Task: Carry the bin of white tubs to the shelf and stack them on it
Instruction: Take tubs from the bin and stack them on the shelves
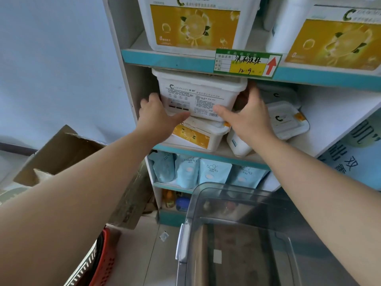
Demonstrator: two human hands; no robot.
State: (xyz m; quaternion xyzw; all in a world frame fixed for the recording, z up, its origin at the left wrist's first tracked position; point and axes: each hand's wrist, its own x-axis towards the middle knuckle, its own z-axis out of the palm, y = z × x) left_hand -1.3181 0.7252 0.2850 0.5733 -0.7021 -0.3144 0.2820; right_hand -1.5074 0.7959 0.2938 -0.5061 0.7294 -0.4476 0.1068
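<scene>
**Tub at middle shelf, both hands on it**

- Left hand (156,114) and right hand (249,118) grip one white tub (198,96) by its two ends. Fingers (153,98) curl round the sides, thumbs lie along the bottom front edge.
- The tub is rectangular moulded plastic with a lipped lid. It is in the middle bay of the shelf (165,58), top close under the board above, directly over a lower tub (195,135). Can't tell whether its weight is fully on that one.
- Its back label faces the camera: "C" logo, lettering starting "GOLD", blocks of fine print too small to read, barcode at lower right.
- The lower tub has a yellow citrus label.
- More tubs (286,118) lie to the right in the same bay, each with a "C" on the lid.
- Top tubs (193,25) carry the same yellow label with a white "8".
- Price tag (247,61): green frame, yellow field, handwritten "12.9", red arrow pointing up.
- Pale blue pouches (208,170) one level down read "Biving".
- Bin (206,188): clear grey plastic with rounded corners, low in front of the shelf, under the right forearm.
- A brown carton (61,149) is on the left, a red slotted basket (105,254) at lower left.
</scene>
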